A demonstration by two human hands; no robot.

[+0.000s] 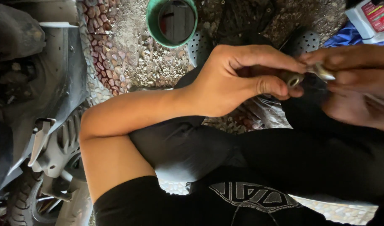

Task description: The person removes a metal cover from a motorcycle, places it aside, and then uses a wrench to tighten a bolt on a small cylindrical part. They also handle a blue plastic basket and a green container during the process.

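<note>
On the far left I saw a motorbike [41, 125], its grey body panels and finned engine casing filling that edge, with a knobbly tyre [24, 201] low in the corner. Beside it the ground [129, 54] was rough gravel and reddish pebbles. Further along, at the top, a green bucket [172, 21] stood on the gravel, seen from above, and just right of it lay a pair of dark perforated sandals [303, 42]. The person's bare left forearm came in from the lower left, bent at the elbow, crossing above black trousers [284, 155] and a black shirt with a pale printed pattern [250, 194]. The left hand [238, 79] sat near the middle of the view, its fingers curled over and its thumb pressed up, pinching a small dark metal tube [293, 78] at the fingertips. The tube's open end faced me. Touching it from the right was a shiny metal piece [322, 72], held in the right hand [355, 83], whose fingers were closed around it; much of that hand ran off the right edge and was blurred. In the top right corner lay a blue cloth [346, 37] and a white carton with red panels [374, 19]
</note>
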